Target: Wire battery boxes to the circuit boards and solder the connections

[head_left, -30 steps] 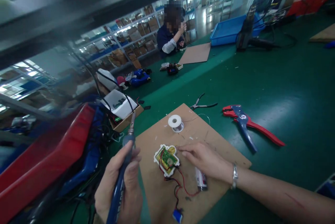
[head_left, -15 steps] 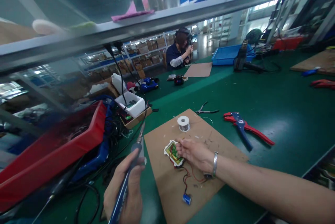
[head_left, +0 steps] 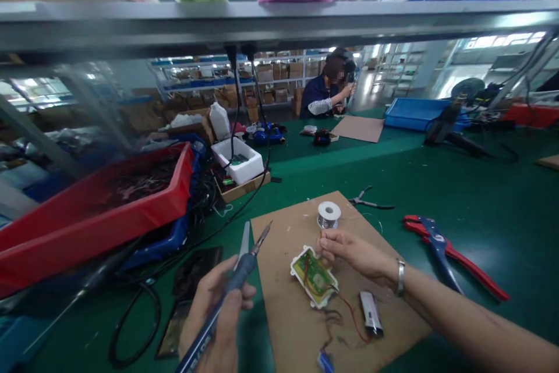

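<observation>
My left hand (head_left: 218,315) is closed around the blue handle of a soldering iron (head_left: 240,271), its tip pointing up and away beside the brown board. A pale flat blade (head_left: 244,240) shows behind the iron; whether this hand holds it too I cannot tell. My right hand (head_left: 343,251), with a metal band at the wrist, pinches its fingertips at the upper right corner of a green circuit board (head_left: 317,276) in a white frame. What is between the fingertips is too small to make out. Wires run from the circuit board towards a silvery-white cylinder (head_left: 371,313) and a small blue part (head_left: 325,361).
A solder spool (head_left: 328,215) stands on the brown board (head_left: 288,326). Pliers (head_left: 371,201) and a red-blue wire stripper (head_left: 449,251) lie to the right. A red bin (head_left: 109,221) and cables are at left. Overhead runs a shelf (head_left: 279,24). A co-worker (head_left: 325,91) sits across.
The view has levelled and turned left. My right hand has shifted from over the circuit board to its upper corner, and the cylinder beneath my wrist has come into sight.
</observation>
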`<action>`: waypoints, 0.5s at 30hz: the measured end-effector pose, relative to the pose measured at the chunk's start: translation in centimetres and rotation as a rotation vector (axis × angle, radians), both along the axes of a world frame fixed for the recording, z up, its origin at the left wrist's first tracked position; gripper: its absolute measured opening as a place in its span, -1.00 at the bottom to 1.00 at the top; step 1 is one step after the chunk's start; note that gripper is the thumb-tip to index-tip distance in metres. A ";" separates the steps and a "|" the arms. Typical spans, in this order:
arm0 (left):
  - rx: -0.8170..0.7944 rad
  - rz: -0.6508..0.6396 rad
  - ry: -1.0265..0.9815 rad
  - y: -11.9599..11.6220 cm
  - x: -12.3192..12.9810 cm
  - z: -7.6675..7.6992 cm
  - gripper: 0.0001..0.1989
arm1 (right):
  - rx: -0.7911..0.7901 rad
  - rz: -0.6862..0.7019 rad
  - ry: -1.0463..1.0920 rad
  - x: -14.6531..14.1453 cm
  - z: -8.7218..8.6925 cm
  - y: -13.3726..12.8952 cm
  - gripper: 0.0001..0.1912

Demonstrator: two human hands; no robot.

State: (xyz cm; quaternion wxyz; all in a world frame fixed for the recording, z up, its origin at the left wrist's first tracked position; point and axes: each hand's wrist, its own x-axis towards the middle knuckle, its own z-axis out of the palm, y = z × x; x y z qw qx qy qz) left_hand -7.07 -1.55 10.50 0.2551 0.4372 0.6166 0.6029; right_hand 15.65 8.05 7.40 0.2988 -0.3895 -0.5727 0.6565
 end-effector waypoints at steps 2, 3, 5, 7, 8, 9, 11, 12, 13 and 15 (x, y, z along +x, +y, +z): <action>-0.013 -0.002 -0.031 0.1 0.5 0.0 -0.63 | -0.019 0.181 -0.093 0.4 0.5 0.9 -0.60; -0.022 -0.002 -0.037 0.2 0.6 -0.2 -0.63 | -0.019 0.245 -0.144 0.4 0.5 1.4 -0.63; -0.028 -0.006 -0.038 0.4 0.7 -0.9 -0.64 | 0.000 0.282 -0.237 -0.2 0.1 1.8 -0.70; -0.016 -0.039 -0.028 0.7 0.5 -2.0 -0.67 | 0.045 0.214 -0.282 -1.0 -0.9 1.9 -0.77; -0.008 -0.059 -0.026 0.8 0.4 -2.6 -0.69 | 0.070 0.159 -0.293 -1.4 -1.4 1.7 -0.81; -0.002 -0.074 -0.030 0.9 0.3 -3.1 -0.72 | 0.095 0.101 -0.302 -1.7 -2.0 1.5 -0.85; 0.007 -0.090 -0.060 1.0 0.3 -4.1 -0.77 | 0.121 0.006 -0.329 -2.1 -2.9 1.1 -0.89; 0.011 -0.093 -0.076 1.0 0.4 -4.5 -0.79 | 0.131 -0.028 -0.346 -2.2 -3.3 0.9 -0.89; 0.017 -0.108 -0.090 1.0 0.5 -4.8 -0.81 | 0.140 -0.054 -0.362 -2.2 -3.5 0.8 -0.89; 0.020 -0.159 -0.107 0.9 0.7 -5.4 -0.84 | 0.148 -0.085 -0.381 -2.1 -3.6 0.7 -0.90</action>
